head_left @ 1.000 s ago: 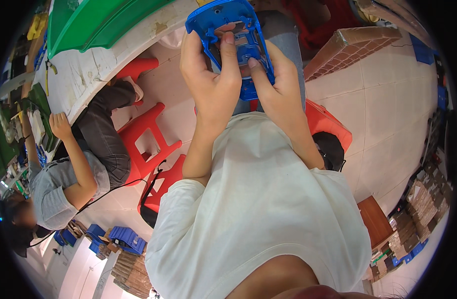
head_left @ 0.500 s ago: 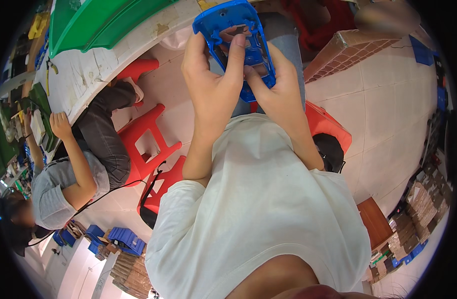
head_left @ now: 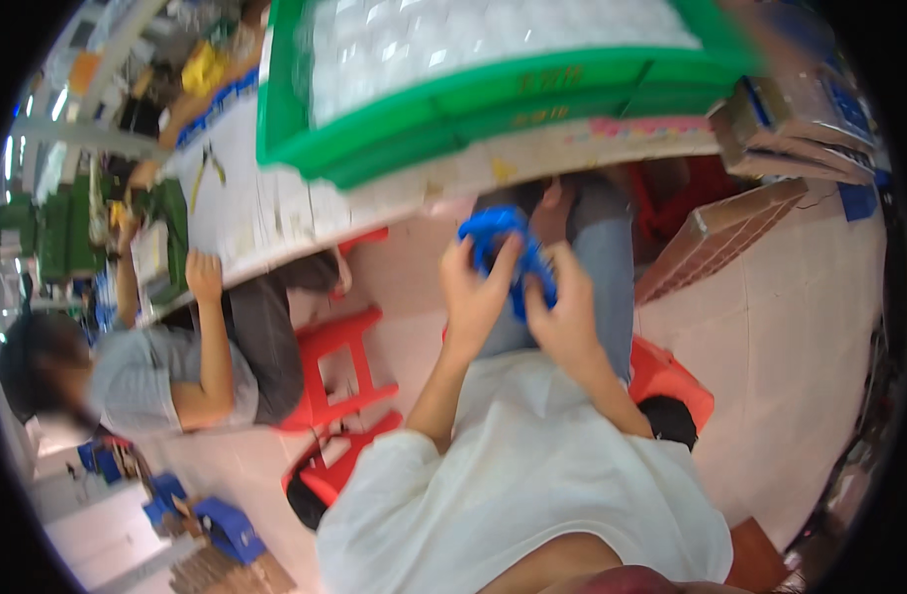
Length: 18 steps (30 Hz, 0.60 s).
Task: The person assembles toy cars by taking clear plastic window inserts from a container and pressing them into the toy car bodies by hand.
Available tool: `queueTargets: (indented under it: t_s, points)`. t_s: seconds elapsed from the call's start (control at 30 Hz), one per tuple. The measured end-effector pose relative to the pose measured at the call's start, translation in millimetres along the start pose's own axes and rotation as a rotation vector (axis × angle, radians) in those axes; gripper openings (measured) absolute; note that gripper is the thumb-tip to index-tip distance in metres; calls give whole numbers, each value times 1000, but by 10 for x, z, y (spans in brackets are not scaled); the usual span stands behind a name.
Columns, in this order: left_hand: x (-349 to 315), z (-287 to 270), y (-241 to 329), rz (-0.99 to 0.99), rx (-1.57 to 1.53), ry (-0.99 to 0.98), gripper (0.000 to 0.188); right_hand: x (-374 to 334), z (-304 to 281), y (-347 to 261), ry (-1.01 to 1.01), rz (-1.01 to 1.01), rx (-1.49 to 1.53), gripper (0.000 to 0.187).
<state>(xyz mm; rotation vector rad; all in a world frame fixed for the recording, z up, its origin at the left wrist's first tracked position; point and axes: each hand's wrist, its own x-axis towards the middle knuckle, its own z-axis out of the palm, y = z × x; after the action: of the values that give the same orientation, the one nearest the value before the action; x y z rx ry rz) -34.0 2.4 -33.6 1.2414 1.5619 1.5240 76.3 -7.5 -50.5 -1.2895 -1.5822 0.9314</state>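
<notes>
Between my two hands, over my lap, is a blue plastic housing (head_left: pixel 491 224), an open shell with cut-outs, blurred by motion. My left hand (head_left: pixel 473 297) grips its left side, thumb laid over the inner face. On the lower right side, my right hand (head_left: pixel 570 312) holds it with the thumb near its lower end. The fingers behind the shell are mostly hidden. The housing is tilted, just short of the table's near edge.
A green crate (head_left: pixel 443 129) of white items stands on the white table (head_left: pixel 260 213), near pliers (head_left: pixel 208 176). Red stools (head_left: pixel 336 368) and a seated co-worker (head_left: pixel 146 376) are at left. Flat cartons (head_left: pixel 790 129) are stacked at right; a cardboard panel (head_left: pixel 716 238) leans below.
The view has swung up, showing more of the green crate and its white contents. My hands and the housing now appear lower in the picture, with the housing tilted differently, still held by both.
</notes>
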Motion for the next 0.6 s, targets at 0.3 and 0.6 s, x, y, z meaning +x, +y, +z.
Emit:
queueTargets:
  t_s: [0.3,0.6]
  points:
    - [971,-2262,-618,-137,-243,571,23,7,-732,-384,12,-207,226,54]
    - [2568,-3787,-1421,-547,350,-10,31,883,-1874,93,702,-422,-284,34]
